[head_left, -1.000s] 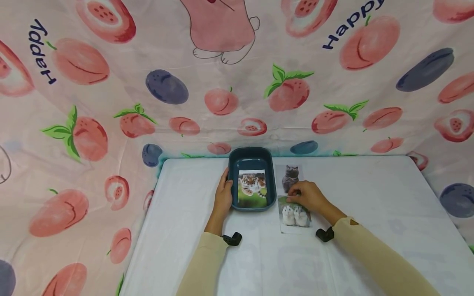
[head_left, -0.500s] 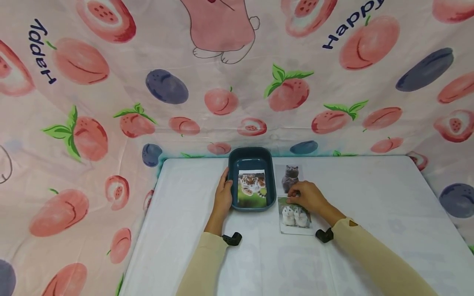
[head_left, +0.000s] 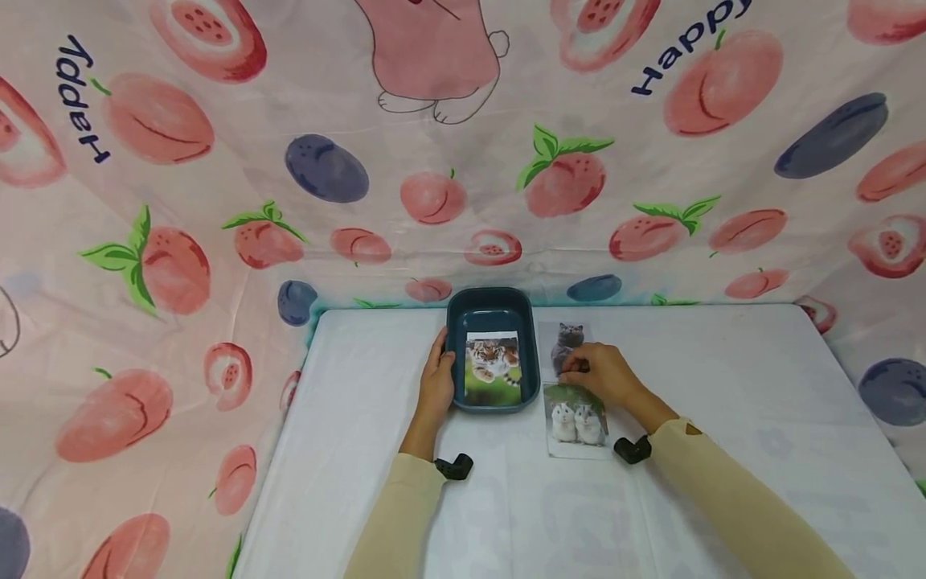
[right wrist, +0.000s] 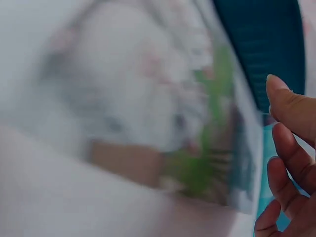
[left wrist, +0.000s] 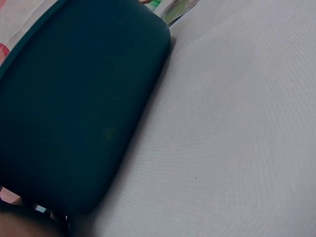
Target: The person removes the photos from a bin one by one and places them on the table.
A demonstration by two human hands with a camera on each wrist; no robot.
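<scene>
In the head view, a dark teal tray stands at the table's back edge, with a tiger picture card lying in it. My left hand grips the tray's left side. The left wrist view is mostly filled by the tray's outer wall. Right of the tray lie a grey cat card and, in front of it, a card with two white rabbits. My right hand hovers where these cards meet, partly covering both. Its thumb and fingers are loosely curled and apart, beside the blurred rabbit card.
A white cloth covers the table. Behind and at the sides hangs a pink fruit-patterned cloth. A black wrist device sits at my left cuff, another black device at my right.
My right hand has lifted slightly up and back from the rabbit card's top edge, its fingers loosening. The left hand and tray have stayed in place.
</scene>
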